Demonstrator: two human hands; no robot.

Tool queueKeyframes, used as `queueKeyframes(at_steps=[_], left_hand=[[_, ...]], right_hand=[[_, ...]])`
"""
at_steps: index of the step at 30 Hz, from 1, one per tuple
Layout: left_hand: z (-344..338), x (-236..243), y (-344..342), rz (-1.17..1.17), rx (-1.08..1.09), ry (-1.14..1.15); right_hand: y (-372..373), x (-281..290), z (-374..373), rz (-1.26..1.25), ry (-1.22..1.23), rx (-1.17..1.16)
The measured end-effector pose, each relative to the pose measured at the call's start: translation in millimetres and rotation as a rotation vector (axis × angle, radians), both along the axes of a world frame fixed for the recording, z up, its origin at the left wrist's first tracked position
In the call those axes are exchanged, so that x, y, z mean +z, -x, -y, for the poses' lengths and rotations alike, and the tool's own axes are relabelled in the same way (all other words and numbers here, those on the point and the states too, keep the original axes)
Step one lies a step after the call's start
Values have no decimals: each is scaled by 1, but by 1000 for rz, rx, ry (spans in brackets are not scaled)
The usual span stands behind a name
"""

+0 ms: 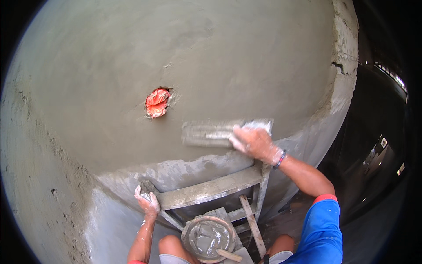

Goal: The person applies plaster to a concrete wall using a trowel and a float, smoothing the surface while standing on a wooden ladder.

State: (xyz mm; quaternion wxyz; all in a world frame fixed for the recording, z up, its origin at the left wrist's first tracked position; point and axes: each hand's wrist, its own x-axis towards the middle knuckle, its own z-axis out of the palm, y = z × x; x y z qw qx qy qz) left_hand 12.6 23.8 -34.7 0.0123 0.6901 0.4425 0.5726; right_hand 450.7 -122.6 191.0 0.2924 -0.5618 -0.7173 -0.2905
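My right hand (251,141) is closed round the handle of a plastering trowel (206,133), smeared by motion. Its long blade lies flat against the grey plastered wall (237,61), low on the wet coat. Dabs of wet mortar cling to that hand and to the blade's right end. At the lower left, my left hand (147,203) is closed on a small mortar-coated grey piece (148,186), whose kind I cannot make out. That hand is beside the left end of a mortar-stained scaffold beam (211,188). Crumpled red plastic (157,103) fills a hole in the wall.
Between my knees stands a round tub (209,240) of wet mortar with a wooden handle (229,255) across its rim. A wooden plank (252,225) leans beside it. The wall ends at a rough edge (345,53) on the right; dark space lies beyond.
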Motion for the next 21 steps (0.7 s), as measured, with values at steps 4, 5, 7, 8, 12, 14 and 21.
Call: queueKeyframes(at_steps=[4,5,7,8,12,14,21], left_hand=[[-3,1,-6,79,-9,31],[-2,3,1,49,16,18],[0,7,11,18,47,0],[-1,3,8,15,30,-9],[4,1,-4,28,-7,-3],[4,1,-2,50,-25,23],[3,-3,-1,51,-43,41]], right_hand=[[-1,4,16,76,164,105],[-8,33,21,-37,10,117],[-35,104,31,-292,-262,110],[-55,139,35,-430,-389,94],[-123,268,55,-879,-460,-130],[-117,286,45,-938,-378,-142],[-1,226,-3,-99,-235,-70]])
